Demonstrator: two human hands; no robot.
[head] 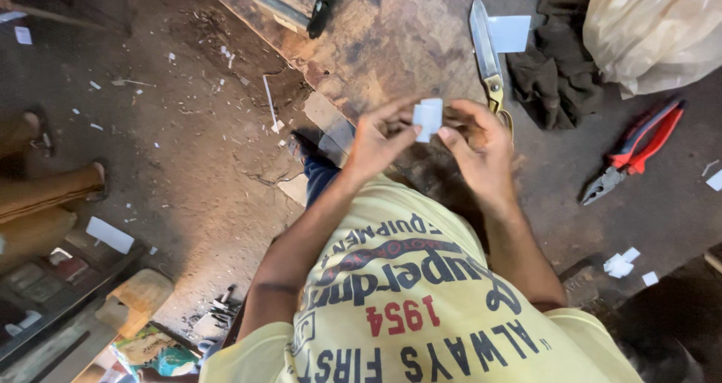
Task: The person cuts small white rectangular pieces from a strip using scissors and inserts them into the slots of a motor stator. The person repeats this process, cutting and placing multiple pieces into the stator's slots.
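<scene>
Left hand (pixel 378 138) and right hand (pixel 477 146) pinch a white slip (pixel 428 118) by its side edges, shears (pixel 487 56) just beyond, pliers (pixel 638 151) well apart.

A small white matt paper piece (pixel 428 118) sits between bare hands over a worn, rough, stained wooden board (pixel 391 37), beside bright smooth steel shears (pixel 485 48), pliers with glossy red plastic grips and dull grey metal jaws (pixel 635 151), a dark crumpled cloth rag (pixel 553 67) and a translucent, slightly shiny plastic bag (pixel 654 29).
</scene>
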